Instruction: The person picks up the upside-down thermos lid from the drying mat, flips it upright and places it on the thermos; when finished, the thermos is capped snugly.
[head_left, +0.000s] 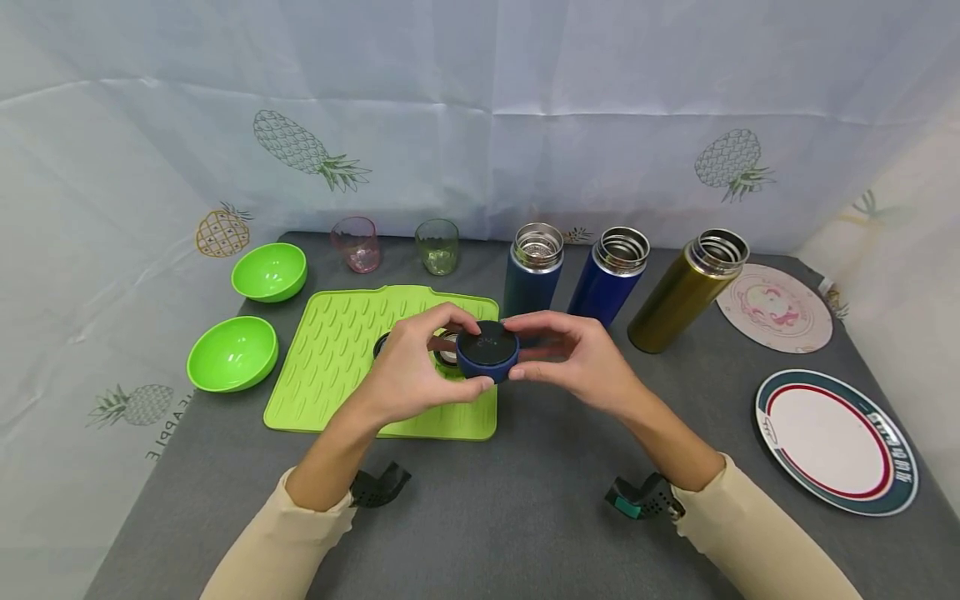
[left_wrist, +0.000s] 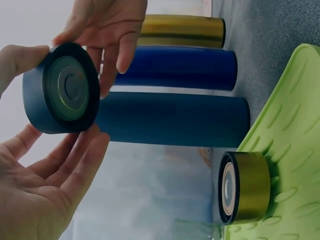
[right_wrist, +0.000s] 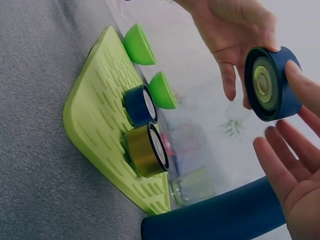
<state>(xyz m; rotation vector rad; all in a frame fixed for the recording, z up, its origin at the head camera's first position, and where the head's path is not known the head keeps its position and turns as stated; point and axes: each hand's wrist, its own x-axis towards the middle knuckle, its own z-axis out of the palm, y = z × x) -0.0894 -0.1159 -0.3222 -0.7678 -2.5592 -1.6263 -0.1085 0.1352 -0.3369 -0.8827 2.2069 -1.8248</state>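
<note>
A blue bottle lid (head_left: 487, 367) with a black top is held up over the right edge of the green drying mat (head_left: 330, 350). My left hand (head_left: 412, 367) pinches its left side between thumb and fingers. On the opposite side, the thumb and fingertips of my right hand (head_left: 573, 354) grip the lid too. Its ringed underside (left_wrist: 70, 90) shows in both wrist views. Behind it stand a teal bottle (head_left: 531, 287), a dark blue bottle (head_left: 606, 287) and a gold bottle (head_left: 678, 300), all uncapped. A gold lid (right_wrist: 145, 152) and a blue lid (right_wrist: 137, 106) sit on the mat, mostly hidden by my left hand in the head view.
Two green bowls (head_left: 232, 358) stand left of the mat. Along the back are a pink glass (head_left: 358, 246) and a green glass (head_left: 437, 248). To the right lie a round pink mat (head_left: 776, 308) and a rimmed plate (head_left: 832, 442). A curtain hangs behind.
</note>
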